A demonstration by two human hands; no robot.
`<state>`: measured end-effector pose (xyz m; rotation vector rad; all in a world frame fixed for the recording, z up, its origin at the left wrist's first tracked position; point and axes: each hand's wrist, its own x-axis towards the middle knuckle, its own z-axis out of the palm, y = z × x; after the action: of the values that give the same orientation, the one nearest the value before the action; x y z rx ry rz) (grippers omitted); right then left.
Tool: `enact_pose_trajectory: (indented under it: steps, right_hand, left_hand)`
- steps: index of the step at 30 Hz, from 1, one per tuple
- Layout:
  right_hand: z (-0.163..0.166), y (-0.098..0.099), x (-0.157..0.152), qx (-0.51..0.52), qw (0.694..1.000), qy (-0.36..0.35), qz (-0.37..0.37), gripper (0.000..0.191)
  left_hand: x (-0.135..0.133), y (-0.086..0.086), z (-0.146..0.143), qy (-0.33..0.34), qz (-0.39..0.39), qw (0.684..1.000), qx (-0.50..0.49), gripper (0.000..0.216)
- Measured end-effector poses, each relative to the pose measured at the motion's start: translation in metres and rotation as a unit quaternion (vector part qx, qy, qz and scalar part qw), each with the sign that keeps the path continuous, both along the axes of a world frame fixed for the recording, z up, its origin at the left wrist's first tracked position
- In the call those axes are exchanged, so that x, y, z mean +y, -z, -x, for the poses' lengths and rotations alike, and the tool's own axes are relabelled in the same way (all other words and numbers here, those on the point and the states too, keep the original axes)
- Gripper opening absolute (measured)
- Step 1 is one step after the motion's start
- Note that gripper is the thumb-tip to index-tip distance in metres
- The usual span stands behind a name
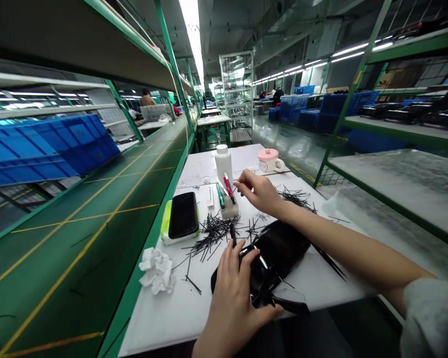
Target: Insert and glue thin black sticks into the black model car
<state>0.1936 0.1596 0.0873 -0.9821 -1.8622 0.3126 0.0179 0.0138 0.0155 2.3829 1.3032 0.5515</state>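
Observation:
A glossy black plastic shell (pixel 283 248) lies on the white-topped table in front of me. My left hand (pixel 233 288) holds it down at its left end, with fingers spread over it and the thumb on the near side. Above the far side of the shell, my right hand (pixel 259 191) is raised, thumb and fingertips pinched together; anything between them is too small to make out. Just left of those fingertips, a small holder (pixel 229 210) carries a red pen (pixel 229 189) and a green pen (pixel 220 196). Loose thin black strips (pixel 214 231) lie around the holder.
A black phone (pixel 183 215) rests on a green-and-white pack beside crumpled tissue (pixel 157 271). Farther back stand a white bottle (pixel 223 161) and a pink-lidded mug (pixel 269 160). A green conveyor belt (pixel 78 238) runs along the left; a shelf rack (pixel 395 174) stands on the right.

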Motion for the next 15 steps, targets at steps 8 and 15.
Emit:
enact_pose_trajectory:
  steps: [8, 15]
  right_hand:
    - [0.012, 0.012, 0.035, -0.079, 0.993, -0.035, 0.081, 0.016]
    - [-0.034, -0.01, -0.095, -0.127, 0.977, -0.137, 0.103, 0.009]
  left_hand:
    - [0.0, 0.009, 0.005, -0.016, -0.001, 1.0, 0.006, 0.089]
    - [-0.004, 0.031, -0.003, -0.079, -0.11, 0.991, -0.015, 0.08]
